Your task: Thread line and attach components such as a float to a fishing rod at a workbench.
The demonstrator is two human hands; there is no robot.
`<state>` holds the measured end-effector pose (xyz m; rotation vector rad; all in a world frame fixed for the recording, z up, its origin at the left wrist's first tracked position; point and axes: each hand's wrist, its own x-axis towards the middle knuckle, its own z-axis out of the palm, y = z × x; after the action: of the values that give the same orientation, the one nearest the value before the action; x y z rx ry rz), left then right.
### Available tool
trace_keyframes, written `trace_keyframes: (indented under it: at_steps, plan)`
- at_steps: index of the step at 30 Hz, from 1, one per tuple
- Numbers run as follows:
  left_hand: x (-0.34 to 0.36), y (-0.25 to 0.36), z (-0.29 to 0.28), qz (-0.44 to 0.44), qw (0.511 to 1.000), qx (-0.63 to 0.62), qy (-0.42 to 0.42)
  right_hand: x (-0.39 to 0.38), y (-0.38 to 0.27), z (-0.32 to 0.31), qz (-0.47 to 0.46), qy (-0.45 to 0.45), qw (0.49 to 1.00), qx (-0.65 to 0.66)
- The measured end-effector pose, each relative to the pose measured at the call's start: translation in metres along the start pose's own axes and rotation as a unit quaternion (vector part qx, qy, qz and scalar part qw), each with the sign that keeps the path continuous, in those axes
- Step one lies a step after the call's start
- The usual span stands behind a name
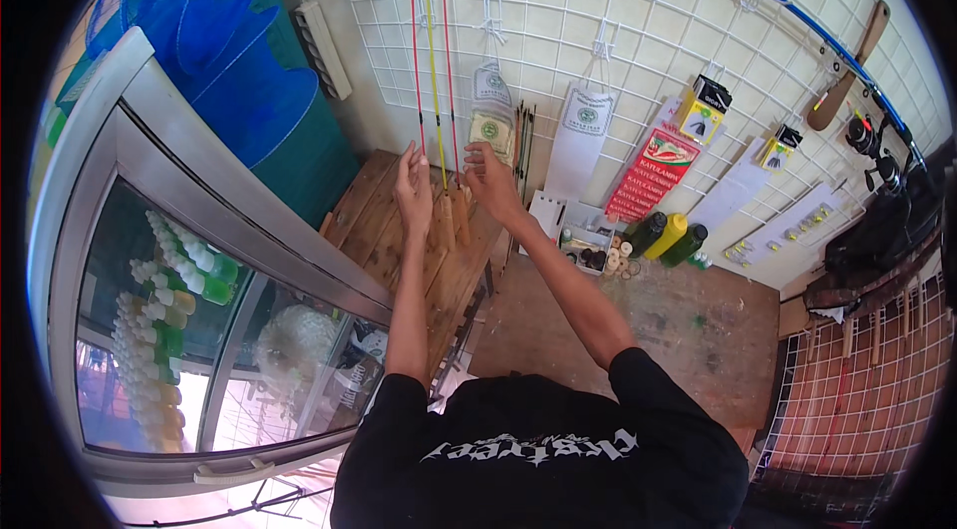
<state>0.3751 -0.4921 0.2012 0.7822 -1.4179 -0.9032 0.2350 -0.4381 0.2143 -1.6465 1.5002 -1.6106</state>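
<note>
Three thin fishing rods stand upright side by side, their wooden handles low on a wooden bench [364, 225]. They are a left red rod [417, 60], a yellow rod [433, 70] and a right red rod [448, 60]. My left hand [415, 195] is raised beside the left red rod, fingers stretched upward; whether it touches the rod I cannot tell. On the other side, my right hand [490, 182] has its fingers curved and apart, close to the right red rod. Between my wrists show the pale wooden handles [447, 222].
A white wire grid [543, 0] with hanging packets covers the wall ahead. Bottles [666, 235] and a parts tray [590, 248] stand on a wooden tabletop [638, 330] at right. A glass-fronted cabinet [219, 330] flanks my left arm. Blue netting [224, 60] hangs far left.
</note>
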Motion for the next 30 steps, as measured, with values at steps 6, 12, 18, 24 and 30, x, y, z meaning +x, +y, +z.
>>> trace_keyframes:
  at_steps: [6,12,18,24,30]
  plan:
    - [-0.028,0.005,-0.003,-0.014,1.000,0.022,0.014,-0.041,0.021,-0.003,0.001,0.067,0.997,-0.032]
    - [-0.056,0.019,0.010,0.098,0.980,0.163,0.058,-0.074,0.044,-0.012,0.054,0.061,0.996,-0.036]
    - [-0.125,-0.007,0.015,0.063,0.980,0.170,0.087,-0.079,0.092,-0.023,0.127,0.050,0.989,-0.060]
    - [-0.176,-0.038,0.020,-0.122,0.988,0.086,-0.034,-0.023,0.092,-0.038,0.107,0.103,0.983,-0.105]
    - [-0.196,-0.056,0.024,-0.195,0.963,0.084,-0.167,0.010,0.118,-0.040,0.074,0.105,0.978,-0.164]
